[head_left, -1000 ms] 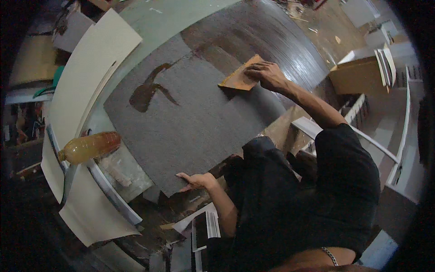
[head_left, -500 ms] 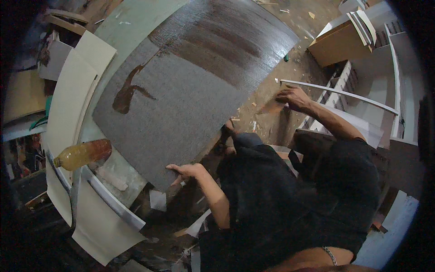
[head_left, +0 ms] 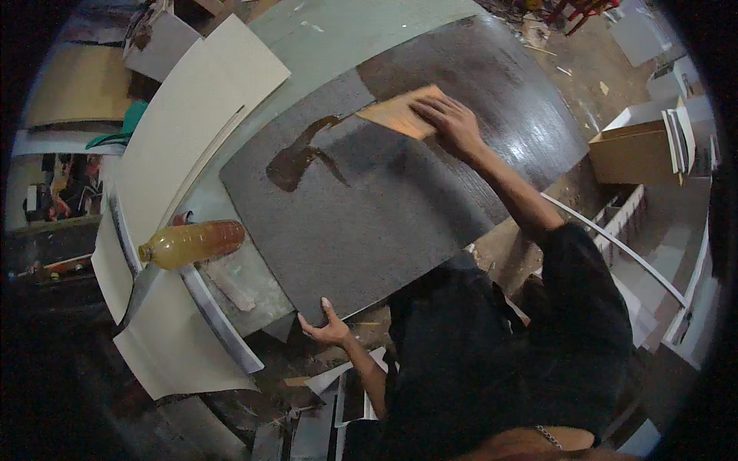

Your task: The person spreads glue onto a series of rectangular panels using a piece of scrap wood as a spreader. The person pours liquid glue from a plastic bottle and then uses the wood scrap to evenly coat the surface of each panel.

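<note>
A dark grey panel [head_left: 307, 238] lies on a pale green work surface [head_left: 323, 40]. Brown wet liquid [head_left: 288, 169] is puddled on its left part, and a glossy brown coat [head_left: 500, 92] covers the far right part. My right hand [head_left: 450, 123] is closed on a tan, flat spreader [head_left: 396, 114], which is over the panel at the edge of the coated area. At the panel's near corner, my left hand [head_left: 330, 326] has thumb and finger spread against the edge. A plastic bottle [head_left: 192, 244] of yellow and reddish-brown liquid lies on its side left of the panel.
Cream boards [head_left: 196, 115] stand along the left, with a bent pale sheet [head_left: 184, 338] nearer me. At right are a brown carton [head_left: 634, 154], white cabinet parts [head_left: 653, 230] and a long thin white strip [head_left: 615, 250]. Scraps litter the floor [head_left: 569, 58].
My right hand has swung from beside the panel's right edge to above it with the spreader. My left hand stays at the near corner, its thumb now raised. The view has shifted.
</note>
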Demonstrator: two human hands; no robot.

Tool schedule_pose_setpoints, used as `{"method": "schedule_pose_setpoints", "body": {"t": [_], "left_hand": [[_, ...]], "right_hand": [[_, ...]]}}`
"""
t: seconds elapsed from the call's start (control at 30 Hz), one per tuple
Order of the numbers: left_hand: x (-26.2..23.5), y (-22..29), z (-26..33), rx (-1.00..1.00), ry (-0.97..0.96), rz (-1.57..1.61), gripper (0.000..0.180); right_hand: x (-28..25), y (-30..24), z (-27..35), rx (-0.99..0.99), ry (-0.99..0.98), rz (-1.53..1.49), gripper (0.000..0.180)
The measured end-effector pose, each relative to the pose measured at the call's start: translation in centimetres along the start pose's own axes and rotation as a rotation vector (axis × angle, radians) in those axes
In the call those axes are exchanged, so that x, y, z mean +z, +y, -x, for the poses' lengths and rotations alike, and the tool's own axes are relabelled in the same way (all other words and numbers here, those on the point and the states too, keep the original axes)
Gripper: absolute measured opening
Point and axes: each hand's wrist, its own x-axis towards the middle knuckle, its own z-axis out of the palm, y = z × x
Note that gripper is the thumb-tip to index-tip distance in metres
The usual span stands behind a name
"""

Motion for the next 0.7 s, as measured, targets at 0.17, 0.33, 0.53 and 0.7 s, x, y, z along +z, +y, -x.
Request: {"method": "schedule_pose_setpoints", "body": {"t": [0.17,0.33,0.53,0.7], "left_hand": [[0.7,5.3,-0.7,-0.226,-0.248,-0.021,0.079],[0.2,1.8,-0.2,-0.204,-0.185,0.043,0.085],[0.3,2.8,-0.9,-0.323,-0.285,0.068,0.087],[-0.7,2.3,-2.9,-0.198,-0.435,-0.039,0.095]], "right_hand": [[9.2,5.8,-7.4,-0.039,-0.09,0.191,0.045],[12.7,4.2,-11.5,-0.109,-0.151,0.263,0.038],[14.0,5.1,-9.7,-0.126,-0.213,0.274,0.042],[8.5,0.3,-2.5,-0.19,-0.336,0.107,0.049]]}}
